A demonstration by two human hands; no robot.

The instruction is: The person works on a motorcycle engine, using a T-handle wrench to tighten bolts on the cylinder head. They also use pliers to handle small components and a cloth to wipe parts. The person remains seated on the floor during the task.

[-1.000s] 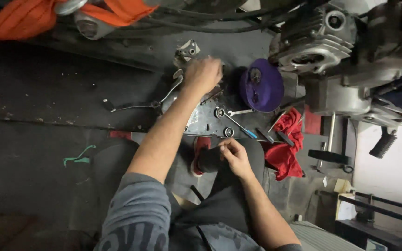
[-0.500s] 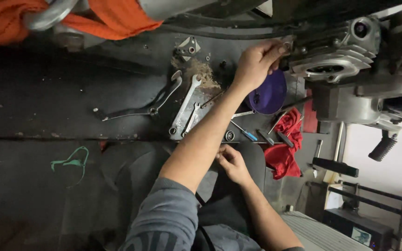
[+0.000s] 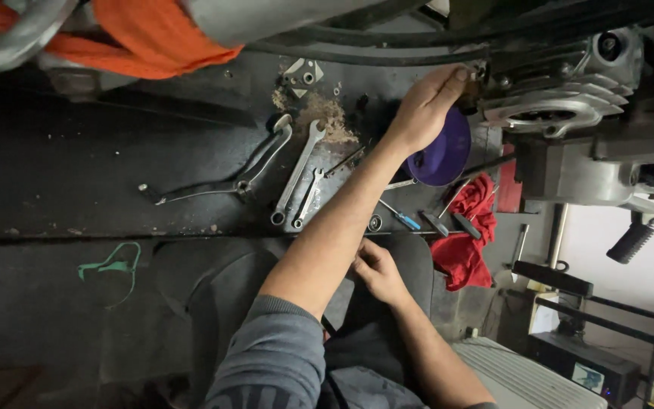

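Reached farther since a moment ago: left hand [image 3: 425, 110] now at the finned engine cylinder [image 3: 550, 113], fingers [image 3: 454, 76] bent against its dark edge, grip hidden, cannot tell. Right hand [image 3: 378, 271] loosely curled on the lap, holding nothing visible. Below the left wrist, purple bowl [image 3: 444, 155]; beside it, combination wrenches [image 3: 297, 178] on the dark floor [image 3: 77, 167], red rag [image 3: 467, 235] near the floor's right edge.

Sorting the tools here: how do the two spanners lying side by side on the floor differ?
The long spanner reaches farther up the floor; the short spanner lies beside its lower half. The long one's open jaw is plain; the short one's is too small to tell. Both are silvery, tilted alike, ring ends nearest the person.
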